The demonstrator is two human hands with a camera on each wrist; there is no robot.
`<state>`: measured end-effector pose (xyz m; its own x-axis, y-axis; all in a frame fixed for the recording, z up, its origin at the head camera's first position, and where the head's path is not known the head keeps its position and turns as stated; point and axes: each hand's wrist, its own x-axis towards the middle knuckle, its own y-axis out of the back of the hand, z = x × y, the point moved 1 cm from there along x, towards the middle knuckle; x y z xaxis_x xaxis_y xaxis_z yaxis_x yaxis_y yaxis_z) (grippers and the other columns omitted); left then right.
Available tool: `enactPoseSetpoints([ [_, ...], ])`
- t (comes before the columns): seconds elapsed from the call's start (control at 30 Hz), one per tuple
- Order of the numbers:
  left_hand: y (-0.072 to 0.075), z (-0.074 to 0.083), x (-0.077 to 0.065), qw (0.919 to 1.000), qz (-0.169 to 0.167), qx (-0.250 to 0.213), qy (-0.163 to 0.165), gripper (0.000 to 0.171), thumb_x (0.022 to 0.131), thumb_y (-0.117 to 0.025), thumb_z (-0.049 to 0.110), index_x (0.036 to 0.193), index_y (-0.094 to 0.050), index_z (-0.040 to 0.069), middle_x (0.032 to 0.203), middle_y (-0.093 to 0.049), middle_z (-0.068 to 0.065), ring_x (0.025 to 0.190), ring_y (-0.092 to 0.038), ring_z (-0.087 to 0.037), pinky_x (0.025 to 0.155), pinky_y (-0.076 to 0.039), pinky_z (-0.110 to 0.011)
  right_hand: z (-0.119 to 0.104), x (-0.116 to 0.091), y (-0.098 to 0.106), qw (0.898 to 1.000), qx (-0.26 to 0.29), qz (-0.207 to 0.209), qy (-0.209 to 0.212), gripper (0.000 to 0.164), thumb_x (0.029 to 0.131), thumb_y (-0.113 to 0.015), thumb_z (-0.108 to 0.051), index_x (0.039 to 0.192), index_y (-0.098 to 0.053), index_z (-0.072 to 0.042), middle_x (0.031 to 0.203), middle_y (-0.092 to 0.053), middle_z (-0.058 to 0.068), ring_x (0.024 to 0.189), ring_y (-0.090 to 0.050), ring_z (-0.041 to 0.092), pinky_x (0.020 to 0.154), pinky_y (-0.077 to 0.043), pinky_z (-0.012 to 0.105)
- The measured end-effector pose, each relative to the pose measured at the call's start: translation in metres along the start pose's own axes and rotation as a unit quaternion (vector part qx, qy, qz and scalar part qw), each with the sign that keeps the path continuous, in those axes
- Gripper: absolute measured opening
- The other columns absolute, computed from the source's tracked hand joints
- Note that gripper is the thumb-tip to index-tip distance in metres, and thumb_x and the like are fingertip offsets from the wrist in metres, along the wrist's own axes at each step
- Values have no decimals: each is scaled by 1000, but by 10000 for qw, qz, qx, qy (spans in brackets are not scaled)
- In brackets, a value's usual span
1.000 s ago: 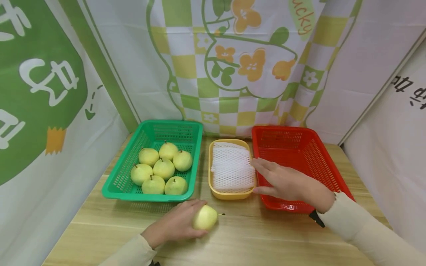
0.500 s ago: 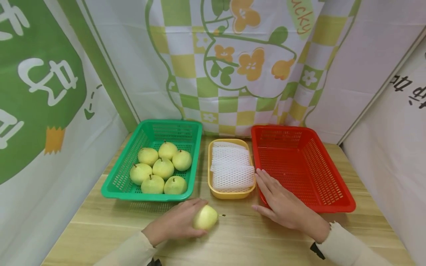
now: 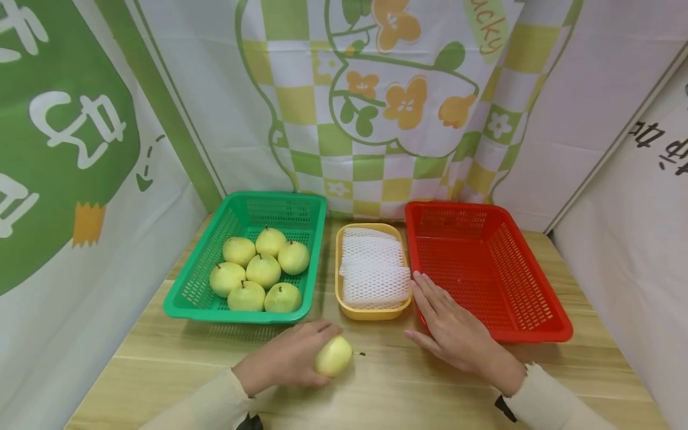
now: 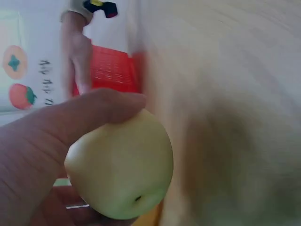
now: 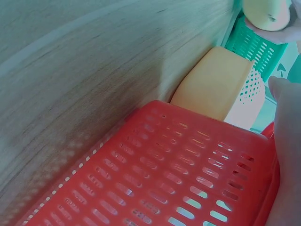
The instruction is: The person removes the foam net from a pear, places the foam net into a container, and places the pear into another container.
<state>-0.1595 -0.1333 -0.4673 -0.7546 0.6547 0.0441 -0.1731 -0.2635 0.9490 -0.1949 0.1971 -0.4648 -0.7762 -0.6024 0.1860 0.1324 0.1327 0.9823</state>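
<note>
My left hand [image 3: 292, 357] grips a yellow-green pear [image 3: 334, 356] just above the front of the table, its stem pointing right. In the left wrist view the thumb lies across the top of the pear [image 4: 124, 165], and the other fingers are partly hidden behind it. My right hand [image 3: 457, 331], fingers straight, is at the near left corner of the red basket [image 3: 467, 263]; whether it touches the rim cannot be told. Between the baskets stands a small yellow tub [image 3: 376, 313] holding white foam fruit nets [image 3: 373, 269].
At the left a green basket [image 3: 226, 315] holds several pears [image 3: 263, 270]. No fruit shows inside the red basket. A patterned cloth [image 3: 376, 173] hangs behind, and white printed sheets flank the wooden table [image 3: 387, 394].
My right hand has drawn back from above the red basket's left side to its near corner. My left hand, with the pear, has shifted only slightly towards me.
</note>
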Motion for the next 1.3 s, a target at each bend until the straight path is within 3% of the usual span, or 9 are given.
enactPoseSetpoints([
  [0.1,14,9,-1,9996,164,-28,-218,72,73,-92,37,134,-63,12,124,-69,-3,104,-68,-18,85,-62,-31,0,0,-1,10000,-37,14,3,98,99,-66,-56,166,-23,0,177,-21,17,162,-28,36,126,-38,53],
  [0.27,55,20,-2,9962,641,-141,-569,72,74,-92,36,136,-62,14,124,-69,-1,96,-69,-13,76,-60,-22,0,0,-2,9999,-80,70,15,97,99,-65,-57,166,-25,0,176,-22,17,161,-29,35,126,-38,52],
  [0.37,81,17,-1,9908,1107,14,-782,74,74,-92,36,136,-61,11,123,-69,-3,95,-71,-14,73,-60,-22,1,0,-2,9998,-109,132,34,96,99,-65,-57,166,-26,0,176,-23,18,161,-30,35,125,-38,52],
  [0.47,106,7,1,9851,1531,247,-743,73,73,-93,35,134,-61,9,120,-70,-5,94,-71,-16,72,-61,-24,1,0,-2,9998,-123,176,35,96,99,-66,-56,166,-26,0,176,-24,18,161,-31,35,125,-38,52],
  [0.73,157,-53,10,9750,2173,407,211,70,74,-94,30,130,-60,3,123,-69,-15,98,-68,-30,74,-61,-43,0,0,-3,9997,-117,184,57,95,100,-65,-56,166,-25,0,176,-24,18,161,-31,35,126,-39,52],
  [0.9,179,-94,18,9702,2158,435,1010,70,79,-91,36,131,-60,1,117,-71,-20,94,-68,-35,71,-59,-50,0,-1,-4,9997,-160,194,45,95,99,-65,-57,166,-26,0,176,-23,17,161,-31,35,126,-39,51],
  [1.13,189,-145,31,9655,1853,246,1811,75,82,-89,44,136,-60,1,118,-69,-24,98,-64,-39,73,-56,-51,1,0,-4,9995,-197,219,85,95,100,-64,-56,165,-26,0,175,-25,18,161,-30,35,126,-38,50],
  [1.3,188,-176,42,9645,1642,31,2066,76,84,-86,41,139,-57,-2,118,-68,-25,95,-63,-37,74,-54,-49,2,1,-4,9997,-161,186,83,95,100,-64,-57,166,-25,0,176,-24,17,161,-30,35,126,-38,50],
])
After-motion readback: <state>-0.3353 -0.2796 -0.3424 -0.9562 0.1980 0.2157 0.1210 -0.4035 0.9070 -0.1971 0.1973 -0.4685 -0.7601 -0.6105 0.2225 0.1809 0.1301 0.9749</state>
